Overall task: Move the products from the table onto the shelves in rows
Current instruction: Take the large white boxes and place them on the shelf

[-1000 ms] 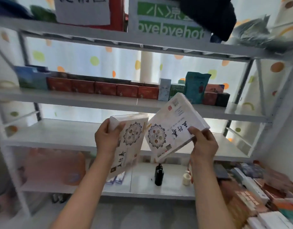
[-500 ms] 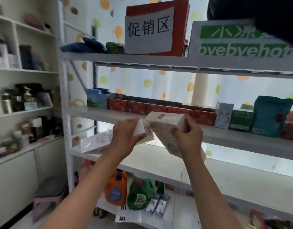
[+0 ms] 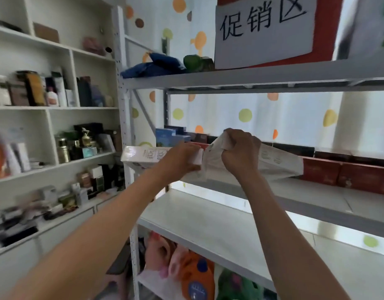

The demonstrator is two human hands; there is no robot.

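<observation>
While both hands are busy at the middle tier, the scene reads as follows.

Shelving: the white metal rack (image 3: 241,77) fills the right of the view, with a paper sign (image 3: 262,29) on its top board.
Middle shelf: the middle shelf (image 3: 316,204) already carries a row of dark red boxes (image 3: 347,174) along its back, with blue boxes (image 3: 169,135) at the left end; its front strip is bare.
Lower shelf: the board below (image 3: 208,224) shows nothing on the part in view.
Right box: the right white box (image 3: 273,163) lies tilted, its far end down on or just above the middle shelf, in front of the red row; I cannot tell whether it touches.
Left box: the left white box (image 3: 143,155) is held level, sticking out past the rack's left post.
Right hand: the right hand (image 3: 241,152) has fingers curled round the near end of its box.
Left hand: the left hand (image 3: 182,159) grips the near end of the other; the two hands are close together.
Progress: I judge a back row done and these two boxes not yet set down; what is left on the table is out of view.
</observation>
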